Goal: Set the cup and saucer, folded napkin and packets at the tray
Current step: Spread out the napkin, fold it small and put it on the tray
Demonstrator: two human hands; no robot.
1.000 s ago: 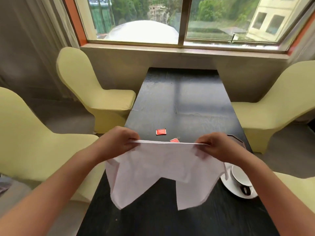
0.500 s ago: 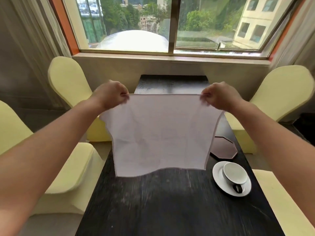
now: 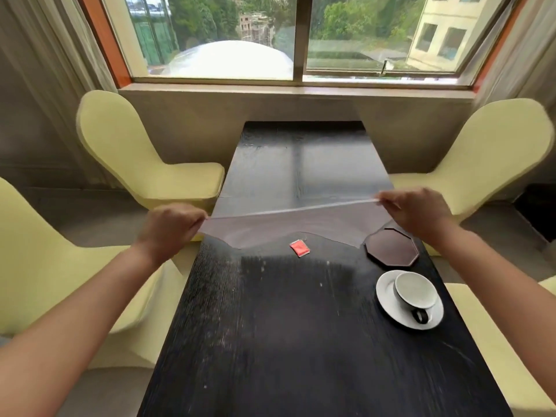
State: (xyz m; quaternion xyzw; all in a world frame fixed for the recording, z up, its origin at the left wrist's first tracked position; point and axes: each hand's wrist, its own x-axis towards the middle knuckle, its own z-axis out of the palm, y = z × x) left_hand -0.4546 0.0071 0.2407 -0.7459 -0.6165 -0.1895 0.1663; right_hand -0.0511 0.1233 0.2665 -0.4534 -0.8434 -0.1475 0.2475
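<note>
White cloth, blurred with motion, is stretched between the person's two hands above the middle of the long black wooden table (image 3: 285,341): this thin white napkin (image 3: 288,225) runs with its long axis left to right across the table, its taut top edge slanting slightly upward toward the right. The left hand (image 3: 170,225) pinches the napkin's left corner with curled fingers, and the right hand (image 3: 416,210) pinches the right corner the same way. The sheet's loose lower edge hangs uneven, just over the tabletop.

Just below that hanging edge lies a small red square packet (image 3: 299,248), flat on the table, turned so its corners point roughly toward and away from the person. To the right of it sits the dark brown octagonal tray (image 3: 391,248), flat, near the table's right edge, partly behind the right wrist. Nearer the person, just beside the tray but apart from it, a round white saucer (image 3: 386,291) carries a white cup (image 3: 415,291) standing upright, its dark handle pointing toward the person.

Pale yellow covered chairs (image 3: 132,158) stand on both sides of the table, and a wide window (image 3: 301,37) fills the far wall
</note>
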